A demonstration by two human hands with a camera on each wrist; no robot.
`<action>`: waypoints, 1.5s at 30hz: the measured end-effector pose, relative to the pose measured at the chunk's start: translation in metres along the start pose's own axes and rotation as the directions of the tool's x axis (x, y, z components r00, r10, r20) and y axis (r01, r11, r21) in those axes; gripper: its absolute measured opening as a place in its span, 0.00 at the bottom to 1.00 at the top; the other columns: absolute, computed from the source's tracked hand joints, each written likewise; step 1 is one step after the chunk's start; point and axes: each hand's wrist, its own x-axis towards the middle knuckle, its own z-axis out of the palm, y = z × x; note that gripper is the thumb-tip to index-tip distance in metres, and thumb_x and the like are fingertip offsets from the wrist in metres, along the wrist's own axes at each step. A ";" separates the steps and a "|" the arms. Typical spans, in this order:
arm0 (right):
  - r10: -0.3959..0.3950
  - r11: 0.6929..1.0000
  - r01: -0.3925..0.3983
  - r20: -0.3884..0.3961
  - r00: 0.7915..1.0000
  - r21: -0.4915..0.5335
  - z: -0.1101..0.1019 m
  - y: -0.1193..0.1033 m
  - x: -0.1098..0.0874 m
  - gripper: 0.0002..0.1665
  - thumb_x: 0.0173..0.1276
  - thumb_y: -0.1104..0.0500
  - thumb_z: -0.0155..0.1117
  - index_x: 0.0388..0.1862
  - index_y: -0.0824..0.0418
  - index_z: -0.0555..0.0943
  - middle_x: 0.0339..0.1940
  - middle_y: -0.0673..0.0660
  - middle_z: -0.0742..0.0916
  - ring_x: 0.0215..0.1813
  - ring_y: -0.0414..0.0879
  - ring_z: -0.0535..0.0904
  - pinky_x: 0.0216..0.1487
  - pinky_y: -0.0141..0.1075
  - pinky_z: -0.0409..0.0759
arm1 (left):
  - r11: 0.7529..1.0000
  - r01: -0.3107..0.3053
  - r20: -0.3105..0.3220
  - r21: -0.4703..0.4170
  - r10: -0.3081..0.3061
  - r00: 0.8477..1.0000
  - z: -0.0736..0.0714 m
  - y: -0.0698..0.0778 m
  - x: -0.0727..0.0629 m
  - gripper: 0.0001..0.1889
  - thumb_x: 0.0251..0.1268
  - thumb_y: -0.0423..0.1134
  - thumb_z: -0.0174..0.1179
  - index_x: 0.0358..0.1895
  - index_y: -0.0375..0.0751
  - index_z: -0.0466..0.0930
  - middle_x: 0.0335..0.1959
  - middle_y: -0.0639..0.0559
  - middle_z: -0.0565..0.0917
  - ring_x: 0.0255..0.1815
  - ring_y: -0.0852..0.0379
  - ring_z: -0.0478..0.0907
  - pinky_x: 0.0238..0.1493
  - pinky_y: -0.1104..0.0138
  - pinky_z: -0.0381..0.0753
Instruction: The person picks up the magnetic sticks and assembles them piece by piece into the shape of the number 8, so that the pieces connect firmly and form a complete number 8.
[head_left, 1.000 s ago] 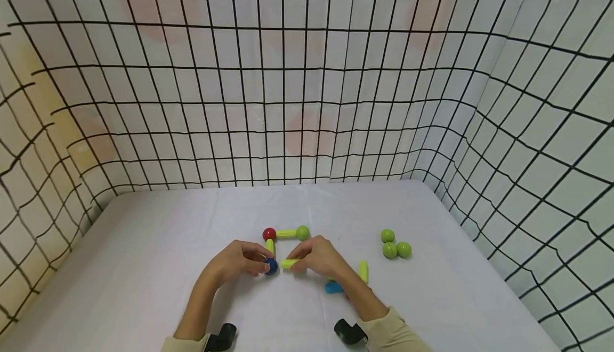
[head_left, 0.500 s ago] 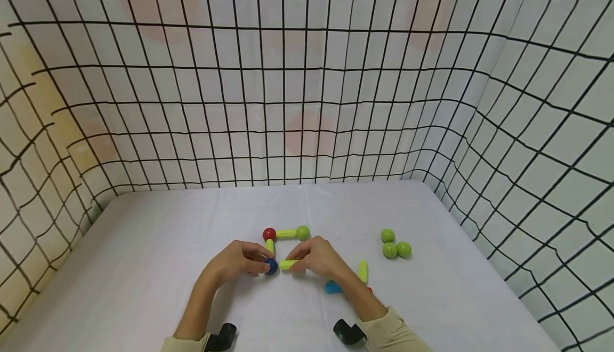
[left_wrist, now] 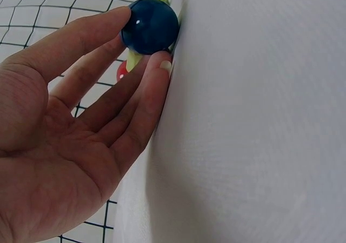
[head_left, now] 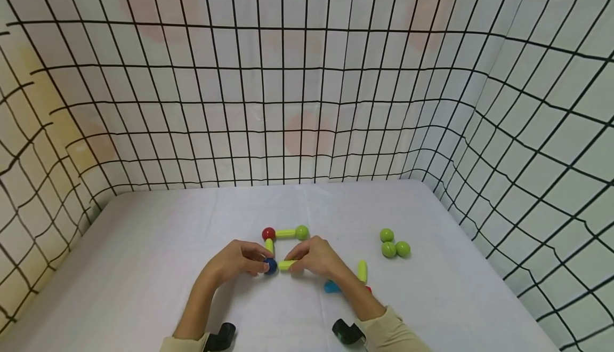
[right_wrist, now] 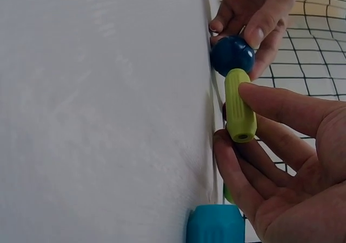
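My left hand (head_left: 236, 260) pinches a dark blue ball (left_wrist: 150, 26) between thumb and fingers, low on the table. A yellow-green rod (head_left: 269, 245) runs from that ball to a red ball (head_left: 268, 233). From the red ball a second yellow-green rod (head_left: 285, 233) leads to a green ball (head_left: 301, 232). My right hand (head_left: 316, 258) pinches a short ribbed yellow-green rod (right_wrist: 239, 106) with a hole in its near end. Its far end points at the blue ball, very close; whether they touch I cannot tell.
Three loose green balls (head_left: 388, 249) lie to the right on the white-covered table (head_left: 455, 298). Partly behind my right forearm are a blue piece (head_left: 332, 287), an upright-lying yellow-green rod (head_left: 362, 271) and a bit of red. Black netting (head_left: 307, 101) encloses the back and sides.
The rod in my right hand has slid slightly left, narrowing the gap to the blue ball. My left hand and the ball it holds have stayed in place.
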 end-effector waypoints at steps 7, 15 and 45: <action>-0.006 1.000 0.006 0.009 1.000 0.012 0.001 -0.002 0.000 0.08 0.57 0.60 0.79 0.37 0.54 0.92 0.35 0.48 0.92 0.41 0.43 0.80 0.43 0.37 0.75 | 1.000 -0.004 -0.002 -0.003 0.004 1.000 -0.001 0.000 0.000 0.15 0.61 0.40 0.72 0.50 0.41 0.88 0.43 0.49 0.89 0.38 0.56 0.85 0.44 0.61 0.85; 0.002 1.000 -0.002 0.012 1.000 0.006 0.000 0.000 0.000 0.08 0.59 0.58 0.78 0.39 0.53 0.92 0.36 0.48 0.92 0.45 0.43 0.80 0.47 0.39 0.75 | 1.000 -0.005 0.012 -0.012 0.006 1.000 0.000 -0.001 0.002 0.15 0.62 0.40 0.71 0.51 0.41 0.88 0.45 0.48 0.89 0.40 0.56 0.85 0.46 0.62 0.86; -0.026 0.996 0.051 -0.328 0.944 0.069 -0.099 0.023 -0.010 0.18 0.64 0.54 0.75 0.52 0.58 0.88 0.44 0.53 0.90 0.50 0.48 0.84 0.54 0.45 0.79 | 0.999 -0.011 0.012 -0.042 0.012 1.000 -0.001 -0.001 0.000 0.14 0.61 0.38 0.72 0.50 0.40 0.88 0.45 0.47 0.90 0.40 0.56 0.85 0.44 0.62 0.86</action>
